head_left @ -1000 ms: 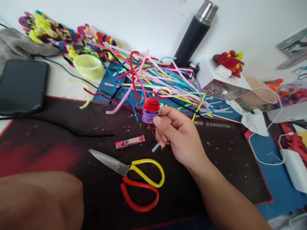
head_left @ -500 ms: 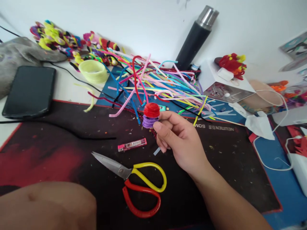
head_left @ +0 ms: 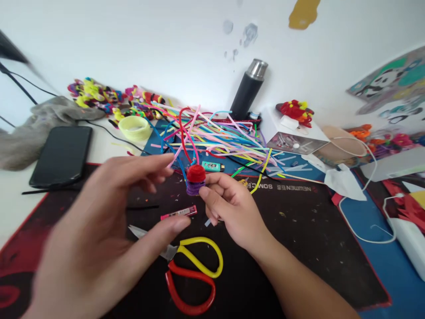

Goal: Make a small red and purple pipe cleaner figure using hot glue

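Between its thumb and fingertips, my right hand (head_left: 232,208) holds a small coiled fuzzy piece (head_left: 195,179), red on top and purple below. My left hand (head_left: 99,230) is raised close to the camera at the left, thumb and fingers spread apart with nothing between them. Under the hands, scissors (head_left: 199,270) with one yellow and one red handle lie on the dark mat, the left hand hiding part of the blades. A pink lighter (head_left: 190,211) rests just above them, partly behind my left thumb.
Many coloured pipe cleaners (head_left: 219,133) are heaped behind the hands, near a black flask (head_left: 247,91). A phone (head_left: 61,155) and a yellow roll (head_left: 134,128) are at the left, a white box (head_left: 292,133) and cable at the right.
My left hand has risen into the middle left of the view and opened. The view has tilted up, showing more wall. My right hand still holds the red and purple piece.
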Tool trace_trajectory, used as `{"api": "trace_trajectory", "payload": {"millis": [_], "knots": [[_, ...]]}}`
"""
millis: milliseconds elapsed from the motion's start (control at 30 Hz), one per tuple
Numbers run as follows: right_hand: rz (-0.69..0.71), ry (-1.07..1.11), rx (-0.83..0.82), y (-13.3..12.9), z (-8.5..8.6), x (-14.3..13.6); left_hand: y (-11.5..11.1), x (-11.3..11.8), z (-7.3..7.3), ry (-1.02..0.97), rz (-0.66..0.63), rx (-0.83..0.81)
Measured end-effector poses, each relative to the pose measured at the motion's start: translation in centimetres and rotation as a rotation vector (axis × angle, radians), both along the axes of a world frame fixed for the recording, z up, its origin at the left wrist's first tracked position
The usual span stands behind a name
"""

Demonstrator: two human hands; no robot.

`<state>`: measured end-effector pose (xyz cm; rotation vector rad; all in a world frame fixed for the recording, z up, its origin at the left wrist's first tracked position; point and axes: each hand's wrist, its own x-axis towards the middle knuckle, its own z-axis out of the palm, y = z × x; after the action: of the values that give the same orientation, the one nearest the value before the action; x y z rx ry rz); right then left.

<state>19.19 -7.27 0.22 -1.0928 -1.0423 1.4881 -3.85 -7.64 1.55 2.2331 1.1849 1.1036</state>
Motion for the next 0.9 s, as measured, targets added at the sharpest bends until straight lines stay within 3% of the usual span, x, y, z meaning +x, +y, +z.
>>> {"api": "trace_trajectory", "payload": {"millis": [67, 167, 367, 500, 600, 767, 900], "knots": [[0.019, 0.007, -0.001, -0.1, 0.1, 0.0, 1.6, 1.6, 0.8, -0.016, 0.006, 0.084], [0.038, 0.025, 0.013, -0.2, -0.2, 0.0, 2.8, 2.8, 0.8, 0.151, -0.075, 0.103], [0.068, 0.007, 0.05, -0.2, -1.4, -0.2, 3.4, 2.9, 0.1, 0.212, -0.128, 0.174], [0.066, -0.012, 0.031, 0.1, -0.5, 0.0, 4.1, 2.3, 0.0, 0.176, -0.11, 0.123], [-0.005, 0.008, 0.063, 0.5, 0.7, 0.9, 5.0, 1.6, -0.3, 0.189, -0.02, 0.036], [-0.169, 0.071, 0.116, 1.2, 1.2, 2.6, 6.3, 1.0, -1.8, 0.38, -0.069, -0.024], [-0.186, 0.078, 0.12, 1.4, 1.0, 3.0, 6.5, 1.0, -2.8, 0.474, -0.092, -0.023]]}}
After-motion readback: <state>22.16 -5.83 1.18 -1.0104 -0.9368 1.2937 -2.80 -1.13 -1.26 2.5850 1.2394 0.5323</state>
